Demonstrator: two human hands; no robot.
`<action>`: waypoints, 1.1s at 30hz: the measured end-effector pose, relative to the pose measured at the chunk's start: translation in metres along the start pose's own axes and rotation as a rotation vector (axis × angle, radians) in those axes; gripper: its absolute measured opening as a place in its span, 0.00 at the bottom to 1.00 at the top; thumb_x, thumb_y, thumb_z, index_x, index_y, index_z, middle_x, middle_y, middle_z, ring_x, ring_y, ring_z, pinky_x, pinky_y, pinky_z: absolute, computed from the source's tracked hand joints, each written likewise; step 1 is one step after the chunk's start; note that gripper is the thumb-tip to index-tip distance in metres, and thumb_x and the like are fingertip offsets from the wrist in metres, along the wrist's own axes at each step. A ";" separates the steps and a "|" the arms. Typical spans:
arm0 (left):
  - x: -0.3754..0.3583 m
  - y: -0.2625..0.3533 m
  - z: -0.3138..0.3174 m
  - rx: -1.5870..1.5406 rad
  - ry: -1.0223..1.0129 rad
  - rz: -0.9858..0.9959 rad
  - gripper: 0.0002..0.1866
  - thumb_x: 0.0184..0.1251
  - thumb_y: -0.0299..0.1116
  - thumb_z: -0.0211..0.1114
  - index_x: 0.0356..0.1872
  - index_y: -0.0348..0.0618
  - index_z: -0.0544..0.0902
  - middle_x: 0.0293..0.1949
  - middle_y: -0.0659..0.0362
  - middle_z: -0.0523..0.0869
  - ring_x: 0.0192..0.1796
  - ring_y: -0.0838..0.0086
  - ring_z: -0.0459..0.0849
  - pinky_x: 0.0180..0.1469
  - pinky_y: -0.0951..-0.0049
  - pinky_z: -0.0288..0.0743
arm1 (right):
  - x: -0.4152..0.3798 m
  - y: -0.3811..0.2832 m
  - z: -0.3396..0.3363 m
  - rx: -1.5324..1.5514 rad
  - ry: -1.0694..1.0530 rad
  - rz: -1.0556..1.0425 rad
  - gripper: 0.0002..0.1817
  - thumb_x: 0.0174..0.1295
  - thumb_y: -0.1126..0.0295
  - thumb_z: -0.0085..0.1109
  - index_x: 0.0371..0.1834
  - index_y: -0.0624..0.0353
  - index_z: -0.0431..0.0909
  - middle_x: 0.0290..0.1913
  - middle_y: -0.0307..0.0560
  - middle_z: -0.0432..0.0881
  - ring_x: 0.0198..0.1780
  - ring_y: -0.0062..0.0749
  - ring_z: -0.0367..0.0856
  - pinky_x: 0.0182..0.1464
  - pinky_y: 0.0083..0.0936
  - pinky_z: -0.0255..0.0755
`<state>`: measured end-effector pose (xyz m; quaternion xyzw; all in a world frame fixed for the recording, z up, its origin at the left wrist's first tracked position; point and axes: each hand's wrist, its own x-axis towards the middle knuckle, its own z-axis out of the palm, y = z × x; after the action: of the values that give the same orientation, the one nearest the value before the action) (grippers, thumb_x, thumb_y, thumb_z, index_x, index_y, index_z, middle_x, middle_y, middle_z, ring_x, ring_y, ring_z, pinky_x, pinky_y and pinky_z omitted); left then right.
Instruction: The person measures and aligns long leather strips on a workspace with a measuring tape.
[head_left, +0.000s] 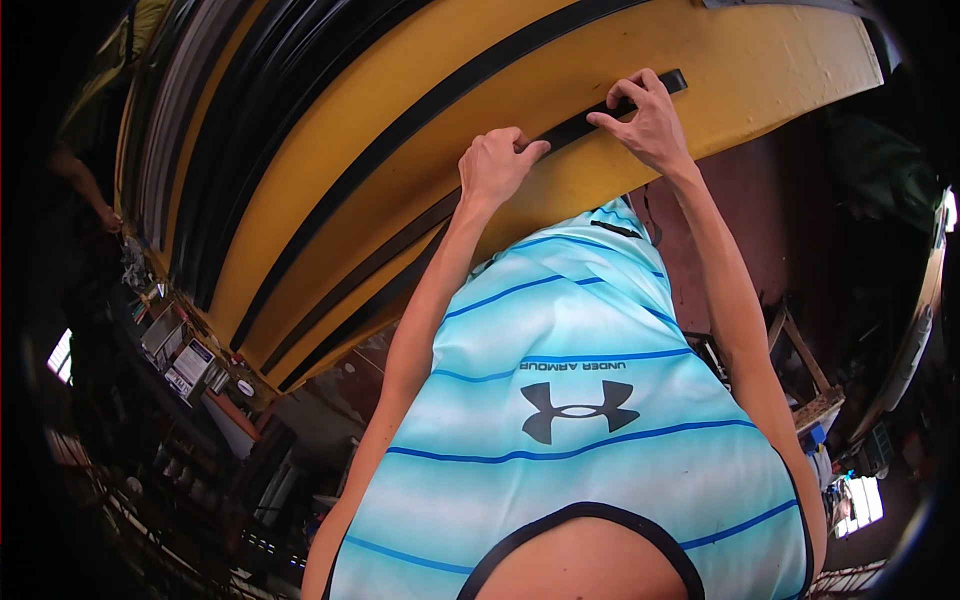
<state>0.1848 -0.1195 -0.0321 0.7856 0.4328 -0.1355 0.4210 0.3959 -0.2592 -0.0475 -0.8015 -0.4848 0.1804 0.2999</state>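
A yellow tabletop (760, 60) carries several long black strips. My left hand (492, 165) rests on one dark strip (575, 127) near the table's front edge, its fingers curled and the thumb pointing along the strip. Farther right, my right hand (648, 122) is over the same strip close to its end, thumb and forefinger curved apart with a gap between them. Between my two hands the strip lies flat. What the curled fingers of my left hand grip, if anything, is hidden.
More black strips (400, 115) curve across the table beyond my hands. Another person's arm (85, 185) shows at the far left. Shelves with boxes and papers (190, 365) stand at lower left. A wooden frame (815, 400) is at right.
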 end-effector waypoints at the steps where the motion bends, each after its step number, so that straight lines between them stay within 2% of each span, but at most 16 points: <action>1: 0.000 0.000 0.000 -0.001 -0.001 -0.001 0.23 0.67 0.56 0.71 0.33 0.43 0.90 0.23 0.59 0.90 0.30 0.67 0.90 0.40 0.65 0.81 | 0.000 0.000 0.000 0.000 -0.003 0.005 0.22 0.55 0.52 0.79 0.36 0.59 0.81 0.44 0.47 0.74 0.53 0.45 0.76 0.58 0.39 0.71; 11: -0.001 0.001 0.000 -0.008 0.000 -0.014 0.23 0.67 0.56 0.71 0.33 0.43 0.90 0.23 0.59 0.90 0.30 0.68 0.90 0.40 0.65 0.81 | 0.001 -0.002 0.000 0.012 0.010 0.004 0.20 0.53 0.55 0.80 0.35 0.58 0.82 0.43 0.47 0.74 0.51 0.46 0.77 0.56 0.40 0.72; 33: -0.001 0.006 -0.003 -0.011 -0.025 -0.039 0.21 0.67 0.53 0.73 0.32 0.42 0.90 0.23 0.59 0.90 0.29 0.72 0.89 0.38 0.68 0.79 | 0.000 0.002 0.002 0.047 -0.007 0.049 0.20 0.52 0.54 0.80 0.35 0.58 0.83 0.44 0.46 0.75 0.51 0.44 0.77 0.54 0.38 0.74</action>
<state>0.1890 -0.1191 -0.0264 0.7729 0.4435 -0.1509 0.4279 0.3966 -0.2591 -0.0502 -0.8054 -0.4616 0.2018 0.3125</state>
